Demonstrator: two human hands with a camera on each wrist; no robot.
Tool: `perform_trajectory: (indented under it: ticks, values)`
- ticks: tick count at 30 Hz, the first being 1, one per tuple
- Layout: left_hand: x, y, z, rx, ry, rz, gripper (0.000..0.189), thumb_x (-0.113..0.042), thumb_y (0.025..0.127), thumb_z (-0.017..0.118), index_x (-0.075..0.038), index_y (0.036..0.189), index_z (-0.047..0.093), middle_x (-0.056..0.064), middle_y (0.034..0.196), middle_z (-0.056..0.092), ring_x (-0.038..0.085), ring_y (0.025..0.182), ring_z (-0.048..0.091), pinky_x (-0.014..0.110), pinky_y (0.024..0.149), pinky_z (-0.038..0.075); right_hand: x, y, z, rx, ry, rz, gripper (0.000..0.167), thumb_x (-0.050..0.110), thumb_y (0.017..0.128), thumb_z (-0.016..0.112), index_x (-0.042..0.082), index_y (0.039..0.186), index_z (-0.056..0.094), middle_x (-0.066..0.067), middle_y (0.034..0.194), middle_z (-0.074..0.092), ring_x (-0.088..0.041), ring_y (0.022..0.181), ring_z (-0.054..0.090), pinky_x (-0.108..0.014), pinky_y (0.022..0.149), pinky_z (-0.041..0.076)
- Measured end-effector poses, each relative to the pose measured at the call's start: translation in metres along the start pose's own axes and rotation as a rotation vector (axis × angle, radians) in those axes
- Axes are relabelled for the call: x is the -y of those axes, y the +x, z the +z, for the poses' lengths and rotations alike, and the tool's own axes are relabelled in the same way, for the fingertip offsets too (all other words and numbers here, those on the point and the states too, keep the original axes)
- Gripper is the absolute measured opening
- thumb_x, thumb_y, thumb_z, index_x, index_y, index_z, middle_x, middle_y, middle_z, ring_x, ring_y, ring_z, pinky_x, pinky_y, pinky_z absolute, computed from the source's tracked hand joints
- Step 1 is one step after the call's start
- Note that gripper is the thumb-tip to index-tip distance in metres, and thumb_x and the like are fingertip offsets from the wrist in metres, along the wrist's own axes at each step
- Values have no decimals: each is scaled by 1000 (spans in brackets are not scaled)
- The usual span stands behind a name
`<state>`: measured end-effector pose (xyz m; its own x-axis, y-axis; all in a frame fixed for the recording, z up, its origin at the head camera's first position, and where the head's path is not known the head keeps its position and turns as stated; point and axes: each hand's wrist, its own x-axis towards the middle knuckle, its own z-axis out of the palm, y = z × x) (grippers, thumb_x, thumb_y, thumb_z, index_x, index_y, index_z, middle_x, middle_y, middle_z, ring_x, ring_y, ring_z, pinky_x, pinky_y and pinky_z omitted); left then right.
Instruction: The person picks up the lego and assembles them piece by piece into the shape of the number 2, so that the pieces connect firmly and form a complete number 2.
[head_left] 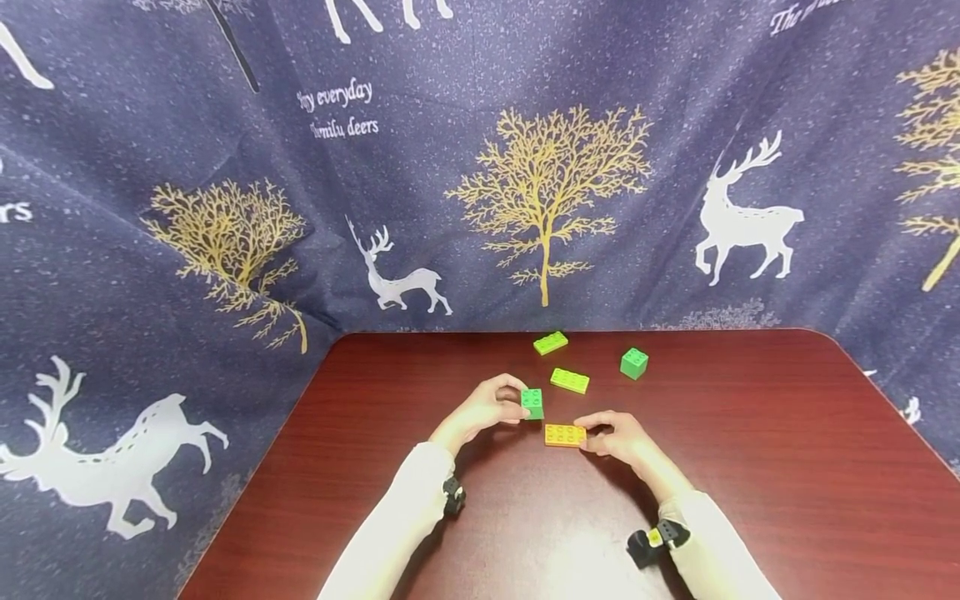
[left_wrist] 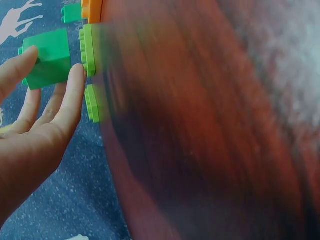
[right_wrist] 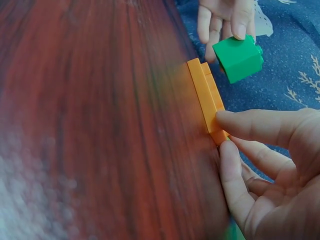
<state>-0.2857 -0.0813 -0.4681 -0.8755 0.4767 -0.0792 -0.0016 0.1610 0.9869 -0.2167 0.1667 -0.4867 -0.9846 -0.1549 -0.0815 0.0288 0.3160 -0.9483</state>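
My left hand [head_left: 483, 410] pinches a green two-by-two toy brick [head_left: 532, 403] between thumb and fingers, studs facing up. In the left wrist view that green brick [left_wrist: 52, 56] appears raised off the table. To its right and nearer, my right hand [head_left: 617, 437] grips the right end of an orange block [head_left: 562, 435], apparently two flat bricks stacked. The right wrist view shows two layers of the orange block [right_wrist: 204, 95], thumb on one side and fingers on the other. A gap separates the green brick from the orange block.
Two lime-green flat bricks lie beyond the hands, one nearer [head_left: 570, 381] and one farther back [head_left: 551, 342]. Another green brick [head_left: 633, 363] stands to the right of them. The dark red wooden table [head_left: 420, 367] ends at a patterned blue cloth [head_left: 637, 292].
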Motion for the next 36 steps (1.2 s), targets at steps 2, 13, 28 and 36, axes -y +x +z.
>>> perform_trajectory:
  ticks: [2, 13, 28, 36]
  values:
    - [1, 0, 2, 20, -3, 11, 39, 8, 79, 71, 4, 115, 56, 14, 97, 65, 17, 80, 65, 41, 78, 56, 0, 0, 0, -1, 8, -3, 40, -4, 73, 74, -9, 112, 65, -19, 98, 64, -13, 71, 60, -30, 63, 54]
    - [5, 1, 13, 48, 69, 7, 34, 5, 76, 75, 0, 106, 61, 11, 96, 66, 20, 83, 69, 30, 76, 55, -1, 1, 0, -10, 9, 10, 41, -3, 73, 75, -8, 112, 66, -17, 100, 64, -14, 72, 61, -30, 63, 54]
    - [5, -2, 21, 65, 59, -33, 32, 7, 75, 75, 0, 103, 60, 15, 97, 67, 24, 85, 70, 32, 76, 55, 0, 1, 0, -8, 14, 19, 41, -3, 73, 75, -8, 113, 65, -17, 99, 65, -15, 72, 63, -31, 65, 55]
    - [5, -3, 24, 78, 71, -21, 32, 8, 75, 75, 0, 102, 59, 15, 100, 67, 22, 84, 69, 30, 75, 55, 0, 0, 0, -7, 21, 19, 41, -3, 73, 75, -8, 112, 66, -19, 103, 63, -15, 73, 64, -33, 66, 56]
